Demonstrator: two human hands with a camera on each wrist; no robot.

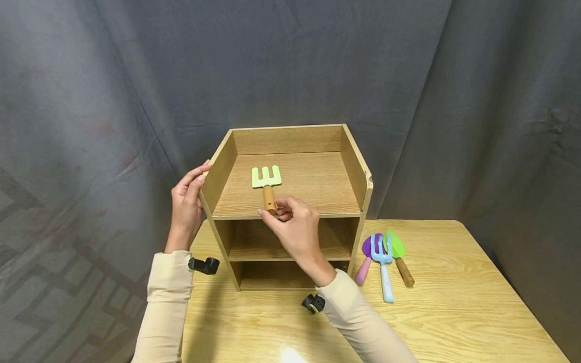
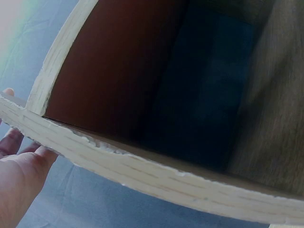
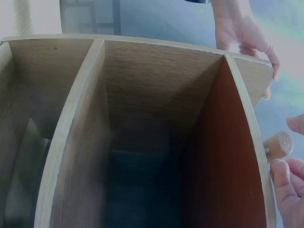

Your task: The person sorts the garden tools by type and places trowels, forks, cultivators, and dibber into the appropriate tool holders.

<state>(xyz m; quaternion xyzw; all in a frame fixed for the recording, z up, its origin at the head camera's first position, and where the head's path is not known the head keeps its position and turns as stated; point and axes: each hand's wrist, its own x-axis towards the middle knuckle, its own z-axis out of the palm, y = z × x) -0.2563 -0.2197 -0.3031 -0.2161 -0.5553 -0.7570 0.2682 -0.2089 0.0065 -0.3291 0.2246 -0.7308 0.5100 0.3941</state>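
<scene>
A toy garden fork [image 1: 269,194] with pale green tines and a wooden handle lies on the top board of a small wooden shelf unit [image 1: 308,181]. Its handle end juts out at the front edge. My right hand [image 1: 297,227] has thumb and fingertips on either side of that handle end [image 3: 279,146], with a slim gap at the thumb in the right wrist view. On the unit's left side panel, my left hand [image 1: 185,206] holds the upper edge. From the left wrist, most of its fingers [image 2: 28,164] are behind the panel.
At the right of the unit, a purple trowel [image 1: 363,269], a light blue fork [image 1: 386,282] and a green trowel [image 1: 396,247] lie overlapping on the wooden table [image 1: 454,302]. Grey curtains [image 1: 290,60] hang behind. Two lower compartments [image 1: 290,239] face forward.
</scene>
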